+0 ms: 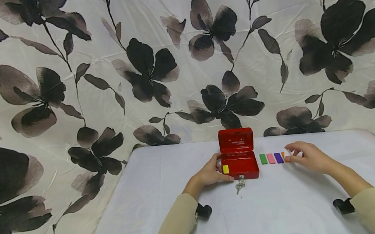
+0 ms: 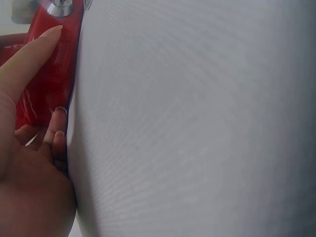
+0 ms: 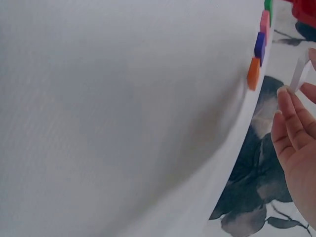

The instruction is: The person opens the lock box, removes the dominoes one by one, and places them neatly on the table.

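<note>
A red metal cash box stands on the table with its lid raised. My left hand grips its left side, the thumb along the front wall and the other fingers round the side. Inside at the left lies a yellow block. Keys hang from the front lock. To the right of the box, green, pink, purple and orange blocks lie in a row. Above the row's right end, my right hand pinches a white block between thumb and fingers.
A white cloth covers the table, whose far edge runs just behind the box. Behind it hangs a white curtain with dark flowers. Black camera mounts sit at both wrists, by the beige sleeves.
</note>
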Motion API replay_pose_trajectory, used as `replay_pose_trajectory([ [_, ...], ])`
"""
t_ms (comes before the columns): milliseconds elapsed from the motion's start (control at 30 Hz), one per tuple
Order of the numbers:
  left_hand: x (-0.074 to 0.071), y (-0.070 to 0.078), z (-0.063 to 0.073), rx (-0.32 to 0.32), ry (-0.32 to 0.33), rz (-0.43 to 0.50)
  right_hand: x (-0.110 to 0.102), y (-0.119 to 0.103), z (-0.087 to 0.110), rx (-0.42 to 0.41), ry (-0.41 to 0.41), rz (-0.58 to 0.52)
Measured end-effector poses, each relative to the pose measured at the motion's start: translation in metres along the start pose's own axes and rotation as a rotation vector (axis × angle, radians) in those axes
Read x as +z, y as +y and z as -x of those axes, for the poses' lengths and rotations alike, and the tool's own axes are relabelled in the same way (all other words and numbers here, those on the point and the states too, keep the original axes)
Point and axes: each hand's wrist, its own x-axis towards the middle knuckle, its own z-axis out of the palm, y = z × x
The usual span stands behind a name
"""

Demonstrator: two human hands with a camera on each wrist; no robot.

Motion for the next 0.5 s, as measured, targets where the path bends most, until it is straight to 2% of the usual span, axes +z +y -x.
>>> replay_pose_trajectory([
  [500,0.001,-0.001,0.0,0.006,0.005,-0.012,-0.003,0.026,0.003,0.064,-0.047,0.068],
])
